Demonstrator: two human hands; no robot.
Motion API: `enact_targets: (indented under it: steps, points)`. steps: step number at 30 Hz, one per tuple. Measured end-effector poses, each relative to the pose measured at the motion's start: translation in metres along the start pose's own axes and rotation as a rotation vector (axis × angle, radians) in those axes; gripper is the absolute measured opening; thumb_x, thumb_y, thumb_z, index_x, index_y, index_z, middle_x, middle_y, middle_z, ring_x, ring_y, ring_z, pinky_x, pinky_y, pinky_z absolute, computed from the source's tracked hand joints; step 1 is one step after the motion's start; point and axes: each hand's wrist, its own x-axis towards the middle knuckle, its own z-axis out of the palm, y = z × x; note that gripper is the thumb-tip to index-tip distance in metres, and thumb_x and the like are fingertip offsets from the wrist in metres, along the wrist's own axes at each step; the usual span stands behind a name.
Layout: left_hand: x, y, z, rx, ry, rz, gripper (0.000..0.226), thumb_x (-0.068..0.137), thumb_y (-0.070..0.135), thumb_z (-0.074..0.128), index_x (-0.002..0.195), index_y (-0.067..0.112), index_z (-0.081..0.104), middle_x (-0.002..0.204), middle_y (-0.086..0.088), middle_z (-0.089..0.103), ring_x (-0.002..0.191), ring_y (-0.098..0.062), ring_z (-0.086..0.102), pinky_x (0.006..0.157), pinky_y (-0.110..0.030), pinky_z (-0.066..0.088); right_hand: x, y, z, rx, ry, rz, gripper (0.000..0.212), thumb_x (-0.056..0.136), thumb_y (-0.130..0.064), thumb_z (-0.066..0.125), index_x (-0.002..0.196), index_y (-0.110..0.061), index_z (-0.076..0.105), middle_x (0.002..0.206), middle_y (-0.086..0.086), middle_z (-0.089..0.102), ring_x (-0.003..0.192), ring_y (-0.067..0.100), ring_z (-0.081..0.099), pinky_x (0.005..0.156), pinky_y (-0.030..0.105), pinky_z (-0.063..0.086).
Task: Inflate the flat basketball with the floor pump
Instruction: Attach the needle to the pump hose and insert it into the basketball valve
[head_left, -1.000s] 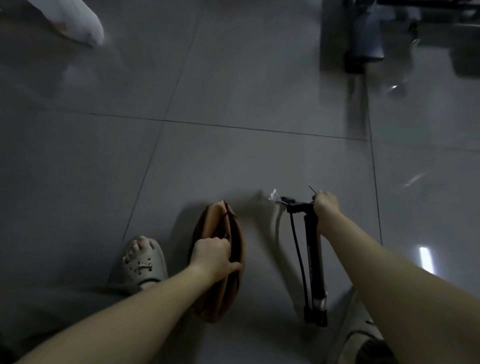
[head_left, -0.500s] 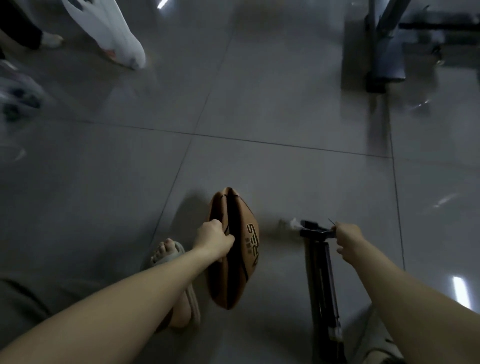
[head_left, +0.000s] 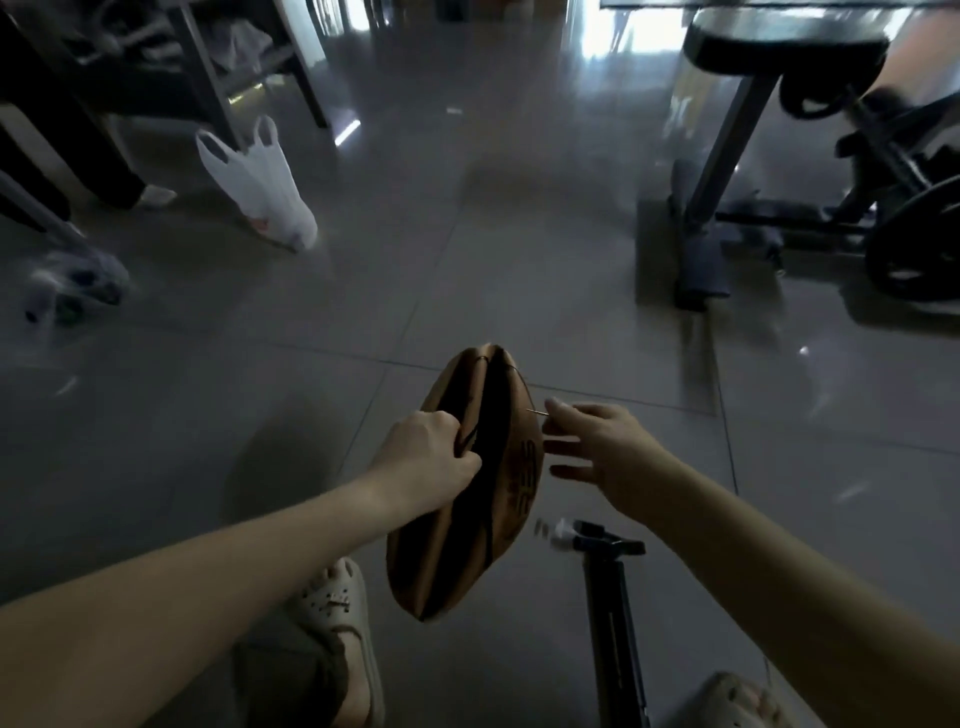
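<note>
Since half a second ago the right hand has left the pump handle and come up beside the ball, and the view has tipped up to take in more of the room. The left hand grips the flat basketball by its folded-in crease, fingers curled into the fold, holding it on edge above the tiled floor. Thumb and forefinger of the right hand pinch a thin needle, its tip just at the ball's right face; the other fingers are spread. Near and to the right, the floor pump stands unheld. A sandal shows near left, and a white plastic bag lies far left.
</note>
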Motion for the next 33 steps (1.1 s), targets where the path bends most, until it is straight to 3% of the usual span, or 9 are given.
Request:
enact_targets:
  steps: [4, 8, 13, 16, 18, 21, 26, 30, 33]
  points:
    - [-0.018, 0.024, -0.025, 0.088, 0.138, 0.175, 0.03, 0.088, 0.032, 0.063, 0.066, 0.015, 0.054, 0.06, 0.003, 0.057, 0.053, -0.008, 0.054, 0.052, -0.022, 0.039, -0.032, -0.014, 0.01, 0.024, -0.099, -0.058, 0.032, 0.093, -0.044, 0.065, 0.091, -0.013, 0.074, 0.103, 0.001, 0.074, 0.105, 0.02, 0.066, 0.093, 0.047, 0.051]
    - [-0.028, 0.04, -0.023, -0.004, 0.178, 0.21, 0.03, 0.088, 0.031, 0.061, 0.065, 0.015, 0.05, 0.057, 0.005, 0.051, 0.052, -0.008, 0.05, 0.052, -0.021, 0.034, -0.037, -0.003, 0.019, 0.002, 0.061, -0.139, 0.031, 0.097, -0.032, 0.063, 0.09, -0.003, 0.073, 0.083, 0.01, 0.074, 0.072, 0.017, 0.073, 0.059, 0.027, 0.057]
    - [-0.027, 0.039, -0.026, -0.329, 0.087, 0.136, 0.023, 0.092, 0.016, 0.061, 0.07, 0.009, 0.06, 0.056, -0.006, 0.055, 0.046, -0.012, 0.052, 0.043, -0.022, 0.04, -0.035, 0.015, -0.008, 0.054, 0.193, -0.234, 0.028, 0.098, -0.027, 0.06, 0.087, -0.003, 0.071, 0.08, 0.009, 0.074, 0.076, 0.023, 0.073, 0.065, 0.028, 0.057]
    - [-0.022, 0.03, -0.039, -0.673, -0.069, 0.114, 0.013, 0.097, 0.014, 0.062, 0.091, 0.007, 0.071, 0.082, -0.014, 0.073, 0.077, -0.029, 0.073, 0.069, -0.042, 0.059, -0.031, 0.019, -0.022, 0.107, 0.229, -0.308, 0.03, 0.099, -0.025, 0.059, 0.085, -0.001, 0.07, 0.077, 0.009, 0.071, 0.073, 0.025, 0.069, 0.07, 0.035, 0.057]
    - [-0.02, 0.024, -0.047, -0.863, -0.144, 0.103, 0.013, 0.098, 0.008, 0.06, 0.102, 0.004, 0.072, 0.095, -0.015, 0.076, 0.09, -0.031, 0.074, 0.078, -0.039, 0.06, -0.03, 0.02, -0.028, 0.16, 0.195, -0.337, 0.03, 0.099, -0.024, 0.056, 0.084, -0.001, 0.068, 0.072, 0.004, 0.069, 0.068, 0.018, 0.066, 0.064, 0.028, 0.054]
    - [-0.018, 0.016, -0.052, -0.915, -0.188, 0.129, 0.015, 0.099, 0.005, 0.058, 0.106, 0.001, 0.071, 0.099, -0.016, 0.076, 0.093, -0.029, 0.074, 0.077, -0.029, 0.057, -0.03, 0.019, -0.028, 0.218, 0.145, -0.358, 0.03, 0.1, -0.023, 0.054, 0.085, 0.0, 0.065, 0.073, 0.005, 0.069, 0.069, 0.017, 0.067, 0.063, 0.024, 0.054]
    - [-0.015, 0.012, -0.047, -0.678, -0.146, 0.217, 0.009, 0.096, 0.018, 0.068, 0.104, 0.016, 0.071, 0.094, -0.006, 0.077, 0.085, -0.022, 0.076, 0.079, -0.043, 0.062, -0.03, 0.016, -0.015, 0.22, 0.172, -0.387, 0.029, 0.099, -0.023, 0.056, 0.084, -0.001, 0.069, 0.077, 0.01, 0.072, 0.076, 0.025, 0.071, 0.072, 0.033, 0.058]
    - [-0.012, 0.01, -0.043, -0.4, -0.024, 0.107, 0.056, 0.068, 0.068, 0.077, 0.102, 0.027, 0.062, 0.088, 0.003, 0.071, 0.074, -0.011, 0.071, 0.064, -0.032, 0.059, -0.033, 0.02, -0.006, 0.084, 0.256, -0.481, 0.027, 0.099, -0.024, 0.057, 0.089, -0.006, 0.073, 0.091, 0.014, 0.073, 0.084, 0.027, 0.073, 0.069, 0.031, 0.061]
    - [-0.002, 0.01, -0.046, -0.57, -0.004, -0.099, 0.11, 0.04, 0.089, 0.076, 0.131, 0.033, 0.048, 0.115, 0.009, 0.063, 0.102, -0.01, 0.065, 0.083, -0.032, 0.055, -0.037, 0.026, -0.004, -0.208, 0.309, -0.641, 0.027, 0.098, -0.027, 0.058, 0.079, -0.013, 0.07, 0.095, -0.001, 0.066, 0.083, 0.021, 0.068, 0.065, 0.043, 0.06]
